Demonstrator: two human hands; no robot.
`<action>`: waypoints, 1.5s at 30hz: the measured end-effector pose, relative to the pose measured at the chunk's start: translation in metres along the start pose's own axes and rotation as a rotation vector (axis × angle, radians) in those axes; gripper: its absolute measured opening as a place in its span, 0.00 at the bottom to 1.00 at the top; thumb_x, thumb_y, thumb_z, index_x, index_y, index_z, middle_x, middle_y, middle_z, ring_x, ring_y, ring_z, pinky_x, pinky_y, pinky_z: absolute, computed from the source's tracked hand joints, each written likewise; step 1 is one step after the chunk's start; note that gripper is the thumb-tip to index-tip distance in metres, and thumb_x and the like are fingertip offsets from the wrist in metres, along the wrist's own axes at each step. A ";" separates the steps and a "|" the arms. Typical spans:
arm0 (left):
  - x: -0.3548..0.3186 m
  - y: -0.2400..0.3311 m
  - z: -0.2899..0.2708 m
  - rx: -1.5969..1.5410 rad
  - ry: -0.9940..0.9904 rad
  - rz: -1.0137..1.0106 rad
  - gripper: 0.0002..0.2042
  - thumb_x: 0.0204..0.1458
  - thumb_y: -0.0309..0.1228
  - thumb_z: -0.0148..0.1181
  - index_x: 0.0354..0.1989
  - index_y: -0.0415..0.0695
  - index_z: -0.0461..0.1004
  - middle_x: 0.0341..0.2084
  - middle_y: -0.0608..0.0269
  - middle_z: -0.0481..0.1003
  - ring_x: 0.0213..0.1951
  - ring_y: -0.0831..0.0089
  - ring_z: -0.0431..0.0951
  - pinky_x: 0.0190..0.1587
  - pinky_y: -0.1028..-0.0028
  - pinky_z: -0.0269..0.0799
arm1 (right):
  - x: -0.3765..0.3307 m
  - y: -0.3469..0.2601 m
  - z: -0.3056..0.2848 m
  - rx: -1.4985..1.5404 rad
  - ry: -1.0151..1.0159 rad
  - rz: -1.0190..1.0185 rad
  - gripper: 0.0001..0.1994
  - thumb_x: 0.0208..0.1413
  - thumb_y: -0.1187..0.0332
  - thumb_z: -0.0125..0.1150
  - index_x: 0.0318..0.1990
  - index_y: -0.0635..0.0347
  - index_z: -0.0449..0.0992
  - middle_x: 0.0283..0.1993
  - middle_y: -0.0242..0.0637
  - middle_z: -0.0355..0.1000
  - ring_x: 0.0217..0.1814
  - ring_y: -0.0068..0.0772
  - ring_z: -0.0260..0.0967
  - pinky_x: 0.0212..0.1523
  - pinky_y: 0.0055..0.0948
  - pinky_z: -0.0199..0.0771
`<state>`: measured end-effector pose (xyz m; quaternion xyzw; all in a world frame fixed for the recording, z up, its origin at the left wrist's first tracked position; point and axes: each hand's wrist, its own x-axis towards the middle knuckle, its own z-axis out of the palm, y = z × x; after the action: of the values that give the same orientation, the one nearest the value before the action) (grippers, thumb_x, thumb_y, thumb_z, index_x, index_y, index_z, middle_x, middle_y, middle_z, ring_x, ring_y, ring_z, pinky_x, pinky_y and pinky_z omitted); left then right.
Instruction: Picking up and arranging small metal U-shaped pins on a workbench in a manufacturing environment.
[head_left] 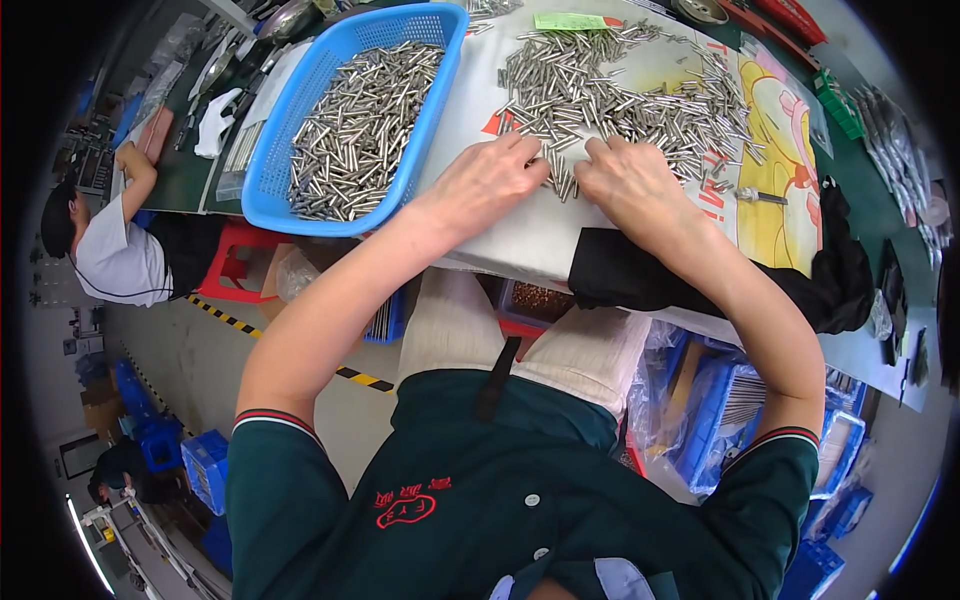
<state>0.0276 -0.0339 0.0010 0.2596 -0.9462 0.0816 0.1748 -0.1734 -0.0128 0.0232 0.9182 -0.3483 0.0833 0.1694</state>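
A spread-out heap of short, shiny metal pins (640, 95) lies on the pale printed sheet (545, 235) in front of me. My left hand (490, 178) rests at the heap's near left edge, its fingers curled down and pressed together among the pins. Just across a small gap, my right hand (632, 180) is bent the same way, fingertips touching the near side of the heap. Several pins lie in the gap between both hands. What either hand pinches, if anything, is hidden under the fingers.
A blue plastic basket (268, 170) full of similar pins stands to the left. Black cloth (640, 270) lies by my right forearm. A green slip (570, 21) lies behind the heap, a green box (838, 103) far right. Another person (120, 235) sits at left.
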 end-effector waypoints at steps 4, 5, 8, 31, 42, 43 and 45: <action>-0.001 0.004 0.002 0.024 0.035 -0.039 0.07 0.40 0.23 0.53 0.30 0.39 0.69 0.26 0.60 0.66 0.33 0.67 0.71 0.31 0.71 0.73 | 0.002 -0.009 0.006 -0.106 -0.054 0.039 0.02 0.37 0.74 0.58 0.20 0.59 0.76 0.22 0.37 0.70 0.27 0.32 0.72 0.25 0.28 0.73; -0.001 0.005 0.003 0.023 0.039 -0.038 0.07 0.40 0.23 0.53 0.30 0.39 0.69 0.26 0.60 0.66 0.33 0.67 0.71 0.31 0.71 0.73 | 0.002 -0.010 0.008 -0.131 -0.067 0.049 0.02 0.36 0.74 0.58 0.20 0.58 0.76 0.22 0.37 0.70 0.26 0.32 0.72 0.25 0.28 0.73; -0.001 0.006 0.007 -0.002 0.040 -0.069 0.08 0.39 0.23 0.53 0.30 0.39 0.69 0.27 0.60 0.66 0.33 0.67 0.71 0.31 0.72 0.73 | 0.004 -0.006 0.006 -0.041 -0.140 0.052 0.01 0.40 0.74 0.55 0.22 0.61 0.72 0.26 0.39 0.69 0.31 0.35 0.72 0.26 0.30 0.74; 0.019 0.021 -0.008 -1.680 0.173 -0.876 0.07 0.56 0.27 0.52 0.37 0.35 0.72 0.27 0.58 0.75 0.28 0.76 0.76 0.34 0.79 0.74 | 0.021 0.016 -0.043 0.879 0.184 0.234 0.07 0.42 0.73 0.59 0.30 0.66 0.76 0.35 0.44 0.75 0.34 0.44 0.73 0.35 0.32 0.74; 0.036 0.010 0.001 -1.870 0.257 -0.992 0.08 0.57 0.27 0.51 0.38 0.36 0.73 0.29 0.63 0.75 0.32 0.77 0.76 0.38 0.79 0.74 | 0.030 0.027 -0.024 0.956 0.274 0.333 0.08 0.44 0.72 0.58 0.32 0.67 0.77 0.41 0.47 0.74 0.38 0.43 0.75 0.40 0.31 0.74; 0.042 0.009 0.003 -1.868 0.261 -0.971 0.08 0.57 0.27 0.51 0.38 0.36 0.73 0.29 0.63 0.75 0.32 0.77 0.76 0.38 0.79 0.74 | 0.031 0.031 -0.024 0.982 0.316 0.382 0.08 0.44 0.72 0.58 0.33 0.67 0.77 0.44 0.47 0.74 0.40 0.42 0.75 0.41 0.31 0.74; 0.055 0.012 0.009 -1.626 0.569 -0.851 0.08 0.56 0.26 0.51 0.39 0.34 0.73 0.29 0.61 0.76 0.30 0.78 0.77 0.35 0.80 0.75 | 0.031 0.041 -0.009 0.925 0.520 0.418 0.08 0.42 0.74 0.60 0.33 0.66 0.77 0.41 0.43 0.73 0.41 0.37 0.71 0.41 0.29 0.71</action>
<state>-0.0248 -0.0513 0.0125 0.3510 -0.4621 -0.6099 0.5397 -0.1784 -0.0573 0.0510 0.7576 -0.3968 0.4822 -0.1899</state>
